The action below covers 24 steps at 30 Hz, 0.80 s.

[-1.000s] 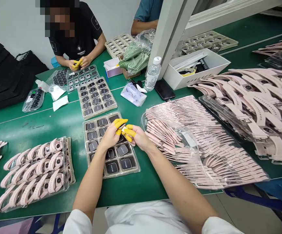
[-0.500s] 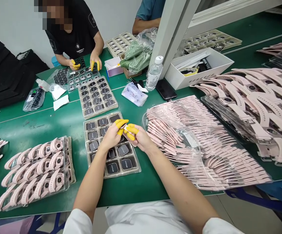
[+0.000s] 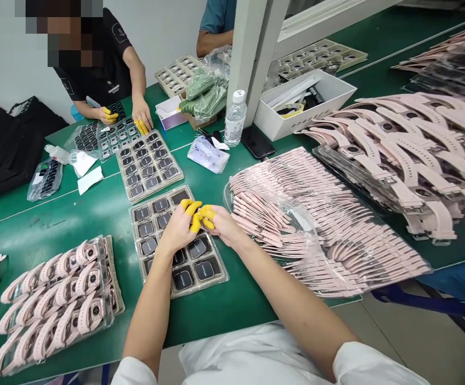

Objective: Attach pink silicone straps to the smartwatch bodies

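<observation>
My left hand (image 3: 179, 227) and my right hand (image 3: 221, 224) meet over a tray (image 3: 225, 276) of dark square watch cases (image 3: 205, 270). Yellow finger cots cover several fingertips on both. The fingers of each hand are pinched together, and whatever lies between them is mostly hidden. Just right of my right hand, a pile of pale pink watch straps (image 3: 264, 219) lies partly in clear plastic. To the left, watches with pink straps fitted (image 3: 61, 305) stand in rows on a clear tray.
Beyond my tray is a second tray (image 3: 178, 181) of watch cases. Across the table a co-worker's hands (image 3: 142, 117) work at other trays. A tissue pack (image 3: 208, 155), water bottle (image 3: 235, 118), phone (image 3: 258, 141) and white box (image 3: 304, 101) stand near a post (image 3: 252, 59). More strapped watches (image 3: 412, 155) lie right.
The view has turned slightly, shifting most things leftward. My hands remain pinched together over the tray; the small pale piece seen between them earlier is now mostly hidden. The co-worker's hand moved toward the second tray.
</observation>
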Each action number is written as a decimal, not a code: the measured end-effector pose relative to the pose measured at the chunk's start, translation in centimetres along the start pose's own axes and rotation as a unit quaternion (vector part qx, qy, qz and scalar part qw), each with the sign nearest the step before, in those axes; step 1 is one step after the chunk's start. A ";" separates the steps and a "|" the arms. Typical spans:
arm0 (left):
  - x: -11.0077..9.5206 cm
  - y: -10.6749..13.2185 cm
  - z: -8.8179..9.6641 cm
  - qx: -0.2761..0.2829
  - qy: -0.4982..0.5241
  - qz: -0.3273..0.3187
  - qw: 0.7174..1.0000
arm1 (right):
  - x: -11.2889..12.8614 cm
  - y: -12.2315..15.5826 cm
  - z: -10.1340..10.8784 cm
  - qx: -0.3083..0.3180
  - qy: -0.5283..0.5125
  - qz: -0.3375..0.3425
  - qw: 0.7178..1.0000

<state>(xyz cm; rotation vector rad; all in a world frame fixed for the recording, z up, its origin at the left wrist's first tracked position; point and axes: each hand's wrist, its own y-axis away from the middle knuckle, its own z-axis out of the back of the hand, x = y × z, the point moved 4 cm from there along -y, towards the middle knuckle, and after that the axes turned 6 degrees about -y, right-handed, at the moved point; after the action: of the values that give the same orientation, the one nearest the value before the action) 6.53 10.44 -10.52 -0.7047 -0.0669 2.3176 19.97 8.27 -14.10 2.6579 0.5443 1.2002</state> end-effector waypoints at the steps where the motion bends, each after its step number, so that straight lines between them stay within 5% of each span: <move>1: 0.0 0.0 0.0 0.002 -0.005 0.004 1.000 | 0.0 0.0 0.0 0.000 0.003 -0.001 1.000; 8: 0.1 -0.4 1.1 -0.048 0.118 -0.014 0.992 | 1.2 -0.2 -0.9 0.050 0.026 0.061 0.997; 11: -0.2 -0.6 2.2 -0.067 0.087 0.000 0.994 | 2.3 0.0 -0.7 0.054 0.100 0.139 0.984; 16: 0.1 -0.3 7.2 -0.074 -0.046 0.075 0.993 | 3.6 0.6 -0.6 0.059 0.355 0.217 0.908; 20: 1.1 -0.2 11.2 0.025 -0.149 0.119 0.981 | 4.5 1.3 -1.2 0.065 0.499 0.197 0.842; 24: 2.4 -1.4 12.2 0.102 -0.259 0.108 0.954 | 6.4 2.9 -0.9 0.000 0.626 0.172 0.761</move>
<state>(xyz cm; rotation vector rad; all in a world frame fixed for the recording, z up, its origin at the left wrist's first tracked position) -0.20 14.76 -0.95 0.0143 0.0135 2.6149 23.93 8.18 -8.28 1.5572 0.1377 2.9931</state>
